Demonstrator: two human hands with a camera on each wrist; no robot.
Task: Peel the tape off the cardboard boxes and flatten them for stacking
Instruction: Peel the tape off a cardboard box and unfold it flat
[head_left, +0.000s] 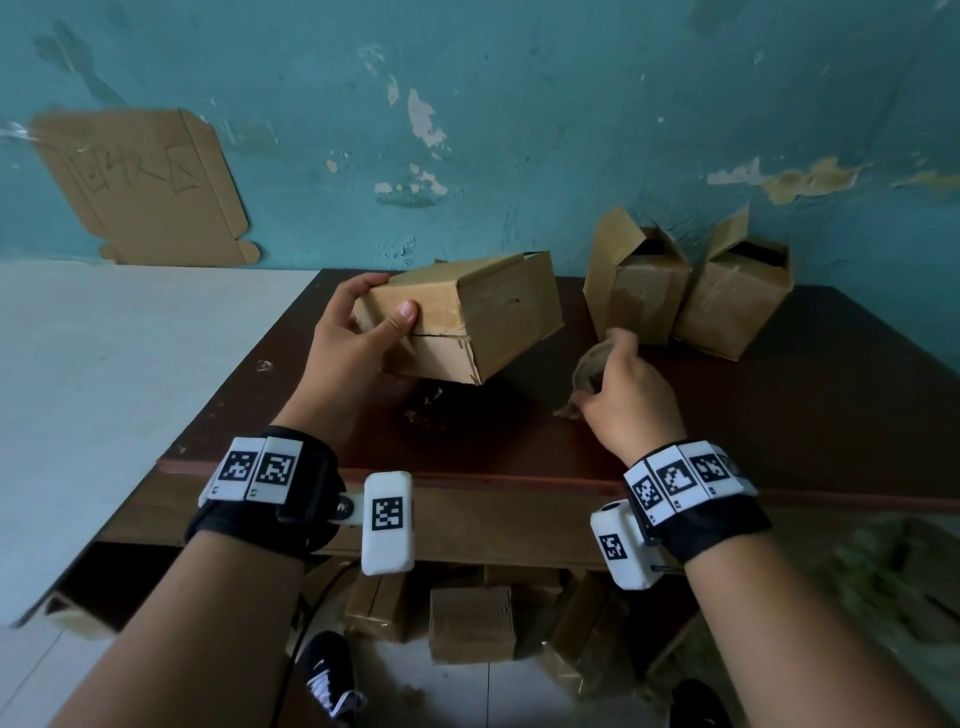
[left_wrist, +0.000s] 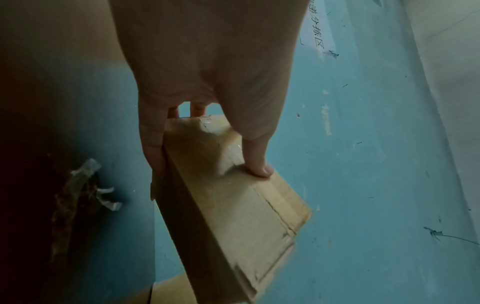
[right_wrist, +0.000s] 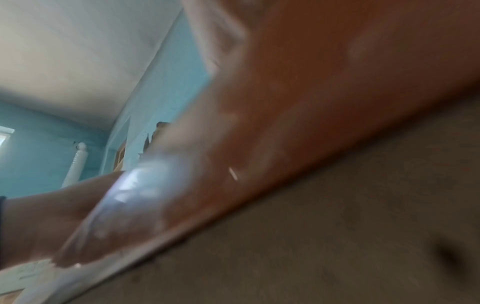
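Observation:
A closed cardboard box (head_left: 488, 317) is tilted above the dark brown table (head_left: 779, 415). My left hand (head_left: 358, 332) grips its near-left end, thumb on the taped end face and fingers over the top. The left wrist view shows the same box (left_wrist: 233, 205) between thumb and fingers. To the right, my right hand (head_left: 618, 395) holds a crumpled wad of peeled brown tape (head_left: 589, 371) just above the table. The right wrist view is blurred; only the shiny tape (right_wrist: 135, 185) and the table show there.
Two opened boxes (head_left: 639, 291) (head_left: 732, 301) stand with flaps up at the back right against the teal wall. A flattened cardboard sheet (head_left: 140, 182) leans on the wall at left. Tape scraps (head_left: 423, 408) litter the table. More boxes (head_left: 470, 621) lie on the floor underneath.

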